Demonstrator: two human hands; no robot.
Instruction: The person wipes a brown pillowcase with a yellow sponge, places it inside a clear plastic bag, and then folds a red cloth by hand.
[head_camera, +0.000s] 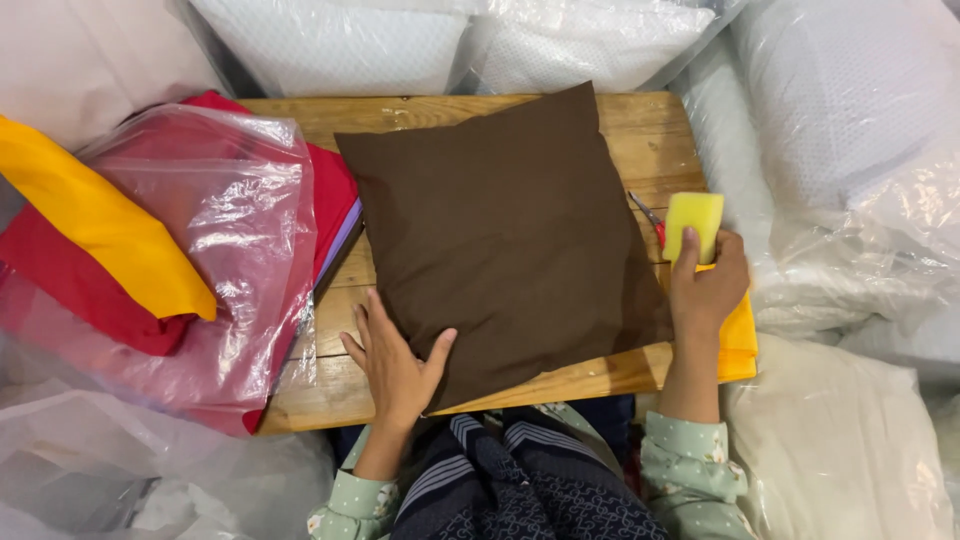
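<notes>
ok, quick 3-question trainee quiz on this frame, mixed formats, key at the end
1. True or false: the left hand lies flat on the brown cushion cover.
2. What does the right hand hold? A) scissors B) yellow sponge C) plastic bag
3. Fill in: the brown cushion cover lies on a ____ table.

Key
1. True: palm down on its near corner.
2. B: the fingers grip the sponge at the cover's right edge; the red-handled tool lies on the table behind it, untouched.
3. Wooden.
</notes>
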